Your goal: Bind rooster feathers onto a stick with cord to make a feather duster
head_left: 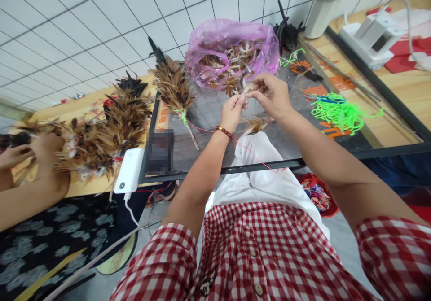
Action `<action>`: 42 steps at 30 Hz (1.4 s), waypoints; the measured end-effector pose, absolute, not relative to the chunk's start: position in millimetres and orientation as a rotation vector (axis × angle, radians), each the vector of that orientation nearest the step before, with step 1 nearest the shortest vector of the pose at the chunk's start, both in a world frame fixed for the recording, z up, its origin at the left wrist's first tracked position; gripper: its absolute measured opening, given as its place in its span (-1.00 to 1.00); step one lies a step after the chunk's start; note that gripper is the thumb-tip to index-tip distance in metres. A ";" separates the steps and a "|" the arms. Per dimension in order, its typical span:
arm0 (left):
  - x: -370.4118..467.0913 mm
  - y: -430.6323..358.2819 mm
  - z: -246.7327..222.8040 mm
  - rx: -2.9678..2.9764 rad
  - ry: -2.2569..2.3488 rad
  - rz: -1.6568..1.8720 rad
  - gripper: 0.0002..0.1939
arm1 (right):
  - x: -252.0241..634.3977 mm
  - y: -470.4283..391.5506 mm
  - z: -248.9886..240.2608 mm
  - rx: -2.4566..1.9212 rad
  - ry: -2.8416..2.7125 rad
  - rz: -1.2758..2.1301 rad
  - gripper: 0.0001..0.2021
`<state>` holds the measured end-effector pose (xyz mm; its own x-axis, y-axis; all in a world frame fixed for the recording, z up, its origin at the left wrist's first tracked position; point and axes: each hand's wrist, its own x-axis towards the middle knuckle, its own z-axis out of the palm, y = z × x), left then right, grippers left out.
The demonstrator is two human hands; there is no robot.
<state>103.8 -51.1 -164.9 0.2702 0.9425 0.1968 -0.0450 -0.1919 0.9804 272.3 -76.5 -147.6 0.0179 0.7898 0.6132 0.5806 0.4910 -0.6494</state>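
My left hand (233,111), with a beaded bracelet at the wrist, pinches a small brown feather bunch (233,87) in front of the pink plastic bag (215,32). Close beside it on the right, my right hand (272,95) has thumb and fingers closed on the pale base of the same feathers. More loose feathers (247,52) fill the bag. Below my hands, a brown feather tuft (256,124) lies on the dark glass-topped surface (208,146). A feather duster (173,83) on a stick, tied with green string, lies to the left.
Green strings (340,112) lie at right, near a white power strip (367,45) and a pale cylinder (325,9). A white power bank (129,171) sits at the left edge. Another person's hands (43,150) are beside feather bundles (128,117). Thin red thread crosses the front.
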 end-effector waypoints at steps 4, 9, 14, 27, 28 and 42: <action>103.0 -49.1 -166.0 1.446 0.856 1.155 -0.61 | 273.1 -70.7 -148.8 -1.082 -1.630 0.523 -0.63; 103.8 -51.2 -167.7 1.451 0.765 1.107 -0.57 | 267.7 -74.8 -141.4 -0.924 -1.612 0.825 -0.62; 106.9 -58.1 -164.8 1.371 0.751 1.066 -0.54 | 267.9 -77.7 -139.0 -0.950 -1.512 0.820 -0.61; 104.4 -47.9 -165.3 1.407 0.940 1.197 -0.67 | 308.2 -49.8 -160.4 -1.348 -1.337 0.380 -0.62; 104.6 -47.0 -165.8 1.395 0.958 1.224 -0.68 | 316.8 -48.8 -162.0 -1.422 -1.383 0.316 -0.63; 107.1 -43.4 -167.5 1.310 1.013 1.312 -0.66 | 323.6 -31.6 -186.4 -1.606 -1.561 0.275 -0.86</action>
